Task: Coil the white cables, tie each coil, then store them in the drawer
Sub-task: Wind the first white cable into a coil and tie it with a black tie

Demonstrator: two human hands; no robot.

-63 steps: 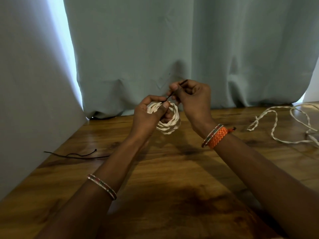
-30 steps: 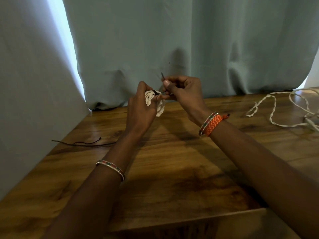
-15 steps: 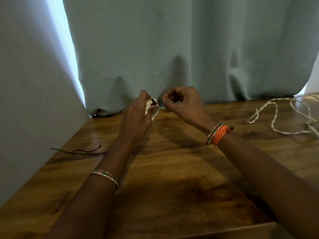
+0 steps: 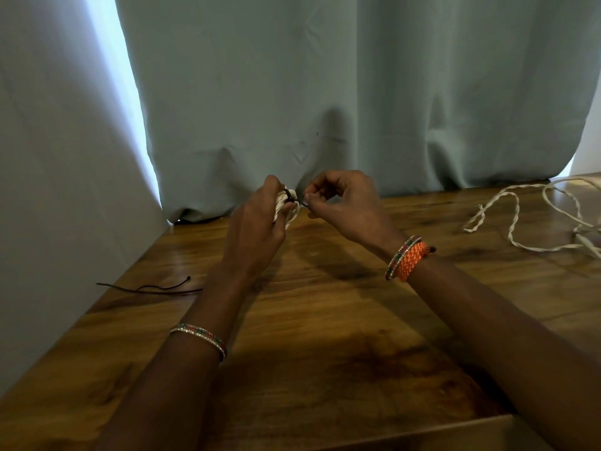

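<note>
1. From the head view I see my left hand point(image 4: 257, 222) raised above the wooden table point(image 4: 325, 336), fingers curled round a small white cable coil point(image 4: 287, 208) — the coil is squeezed flat in that grip and only its right edge shows past the fingers.
2. A dark tie point(image 4: 290, 197) wraps the top of the coil, just beside the left thumb.
3. My right hand point(image 4: 344, 206) sits just beside the left, thumb and forefinger pinched together on the free end of that tie, which runs as a short dark line from the coil to the fingertips; the other fingers are curled in.
4. A second white cable point(image 4: 520, 219) lies loose and uncoiled on the table at the far right, well apart from both hands; part of it runs out of the picture.
5. A spare dark tie point(image 4: 153, 288) lies on the table's left side, near the pale wall point(image 4: 48, 190).
6. A grey-green curtain point(image 4: 325, 92) hangs behind the table, its hem touching the tabletop behind the hands.
7. The left wrist carries a beaded bangle point(image 4: 200, 336); the right wrist has an orange braided band point(image 4: 411, 259) beside a similar bangle.
8. No drawer shows clearly — I cannot tell whether the lighter ledge at the near edge belongs to one.
</note>
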